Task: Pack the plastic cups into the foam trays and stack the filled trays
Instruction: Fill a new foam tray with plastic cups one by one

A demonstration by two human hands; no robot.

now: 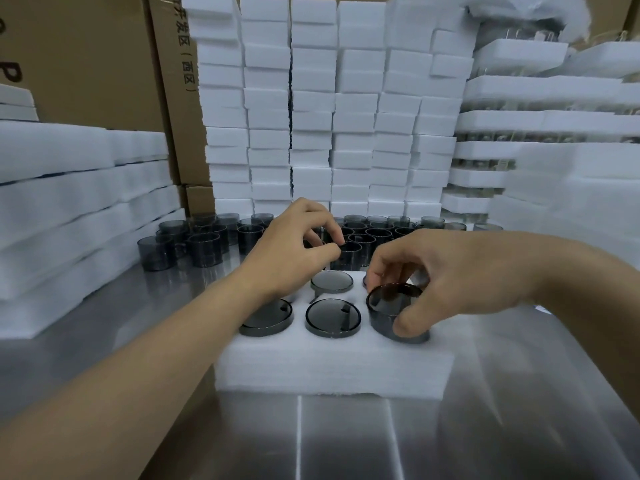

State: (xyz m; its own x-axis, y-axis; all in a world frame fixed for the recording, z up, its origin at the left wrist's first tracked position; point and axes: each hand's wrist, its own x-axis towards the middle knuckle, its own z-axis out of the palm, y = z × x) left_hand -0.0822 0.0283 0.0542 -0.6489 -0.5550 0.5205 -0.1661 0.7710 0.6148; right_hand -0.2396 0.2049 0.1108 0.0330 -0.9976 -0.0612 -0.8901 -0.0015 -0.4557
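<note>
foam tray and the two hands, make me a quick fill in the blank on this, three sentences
1. The right hand grips a dark cup at the front ____ hole of the foam tray.
2. The left hand pinches a loose cup standing ____ the tray.
3. Counting the held one, the tray's front row has ____ cups.

Missing words: right, behind, three.

A foam tray (pixel 332 372) is set on the surface (pixel 381 438) at near centre, plastic cups (pixel 331 317) seated in it. Loose cups (pixel 204 247) are grouped behind it, foam tray stacks (pixel 311 116) beyond them, filled trays (pixel 519 119) far right, cardboard boxes (pixel 86 57) far left.
</note>
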